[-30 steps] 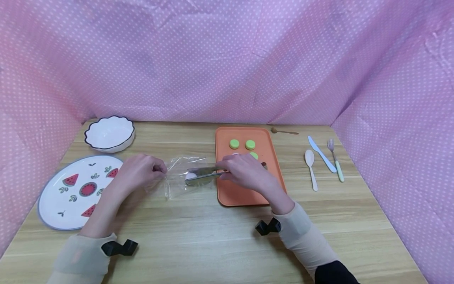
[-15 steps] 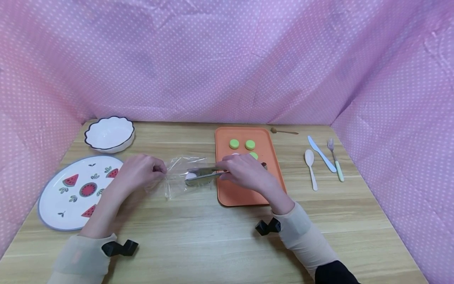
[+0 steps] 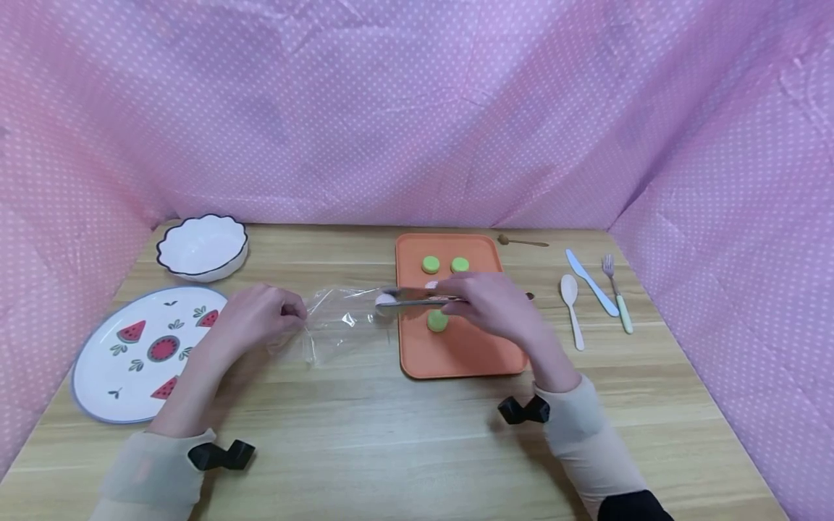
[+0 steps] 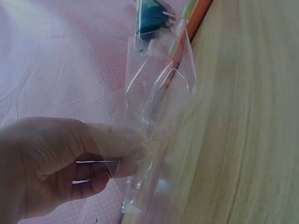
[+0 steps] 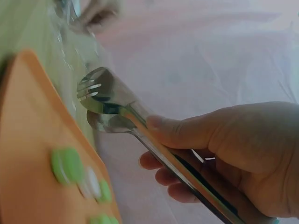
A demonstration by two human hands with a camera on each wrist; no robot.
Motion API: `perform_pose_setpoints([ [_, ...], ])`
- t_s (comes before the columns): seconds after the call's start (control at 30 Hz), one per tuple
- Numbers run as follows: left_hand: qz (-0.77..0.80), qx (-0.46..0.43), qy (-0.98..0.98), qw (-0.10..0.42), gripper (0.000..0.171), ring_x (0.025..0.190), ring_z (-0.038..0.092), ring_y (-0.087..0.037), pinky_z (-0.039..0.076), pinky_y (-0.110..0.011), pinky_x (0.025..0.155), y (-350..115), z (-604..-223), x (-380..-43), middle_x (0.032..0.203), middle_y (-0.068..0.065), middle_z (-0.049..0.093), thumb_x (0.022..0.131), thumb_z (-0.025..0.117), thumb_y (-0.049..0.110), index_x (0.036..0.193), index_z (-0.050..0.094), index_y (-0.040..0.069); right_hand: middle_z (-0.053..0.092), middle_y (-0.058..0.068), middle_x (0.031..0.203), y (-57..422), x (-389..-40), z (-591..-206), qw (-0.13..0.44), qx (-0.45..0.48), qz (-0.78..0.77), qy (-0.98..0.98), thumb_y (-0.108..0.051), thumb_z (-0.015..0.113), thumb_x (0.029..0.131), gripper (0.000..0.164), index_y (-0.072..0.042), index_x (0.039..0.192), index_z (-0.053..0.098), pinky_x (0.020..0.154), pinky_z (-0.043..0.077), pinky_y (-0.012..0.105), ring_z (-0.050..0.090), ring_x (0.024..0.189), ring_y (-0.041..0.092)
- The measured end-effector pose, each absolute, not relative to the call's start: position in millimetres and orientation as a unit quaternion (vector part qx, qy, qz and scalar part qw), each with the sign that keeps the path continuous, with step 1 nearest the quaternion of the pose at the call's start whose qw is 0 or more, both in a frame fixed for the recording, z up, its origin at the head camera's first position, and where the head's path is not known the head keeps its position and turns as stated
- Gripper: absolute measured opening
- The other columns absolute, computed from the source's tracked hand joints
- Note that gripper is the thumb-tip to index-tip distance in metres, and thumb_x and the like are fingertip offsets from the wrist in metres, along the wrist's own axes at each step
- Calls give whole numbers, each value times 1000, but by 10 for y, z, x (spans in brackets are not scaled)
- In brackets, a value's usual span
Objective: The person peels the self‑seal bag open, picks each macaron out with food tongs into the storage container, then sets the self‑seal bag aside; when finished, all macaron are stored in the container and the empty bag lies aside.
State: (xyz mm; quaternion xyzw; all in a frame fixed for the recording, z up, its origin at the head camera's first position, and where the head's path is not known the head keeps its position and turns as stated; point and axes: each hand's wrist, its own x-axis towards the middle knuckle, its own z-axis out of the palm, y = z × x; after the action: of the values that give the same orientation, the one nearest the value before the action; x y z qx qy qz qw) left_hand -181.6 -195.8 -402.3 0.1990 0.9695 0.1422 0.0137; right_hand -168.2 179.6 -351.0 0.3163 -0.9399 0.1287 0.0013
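Note:
In the head view my left hand (image 3: 259, 312) pinches the left end of a clear plastic bag (image 3: 345, 336), which the left wrist view shows between thumb and fingers. My right hand (image 3: 494, 307) grips metal tongs (image 3: 422, 302) over the orange tray (image 3: 417, 362). The tong tips, one of them slotted, point left at the right end of the bag. A pale patch shows at the tips in the head view, but nothing appears between them in the right wrist view. Green macarons (image 3: 437, 320) and a partly covered pale pink macaron (image 3: 432, 285) sit on the tray.
A watermelon-patterned plate (image 3: 137, 383) lies left, partly under the left forearm, with a scalloped white bowl (image 3: 202, 247) behind it. On the right are a small brown stirrer (image 3: 524, 242), a spoon (image 3: 570, 293), a blue knife (image 3: 589, 281) and a fork (image 3: 615, 289).
My right hand has moved right and slightly away, drawing the tong tips from the middle of the bag to its right end. A green macaron has come into sight. My left hand stays put.

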Motion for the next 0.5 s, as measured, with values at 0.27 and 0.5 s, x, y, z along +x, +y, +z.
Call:
perform_pose_setpoints([
  [0.27,160,194,968,6,8,79,63,-13,46,-38,70,-1901,-4007,-1821,84,12,71,79,72,23,82,73,31,66,-15,95,2513,-1595,-3422,39,267,140,-953,-37,65,86,30,-27,114,66,63,44,26,54,72,4],
  [0.5,155,199,968,-17,10,79,63,-14,46,-39,68,-1924,-4041,-1821,82,11,71,78,72,20,80,73,30,67,-15,93,2902,-1483,-3452,54,240,129,-961,-30,72,82,27,-25,109,68,67,45,27,54,72,2],
])
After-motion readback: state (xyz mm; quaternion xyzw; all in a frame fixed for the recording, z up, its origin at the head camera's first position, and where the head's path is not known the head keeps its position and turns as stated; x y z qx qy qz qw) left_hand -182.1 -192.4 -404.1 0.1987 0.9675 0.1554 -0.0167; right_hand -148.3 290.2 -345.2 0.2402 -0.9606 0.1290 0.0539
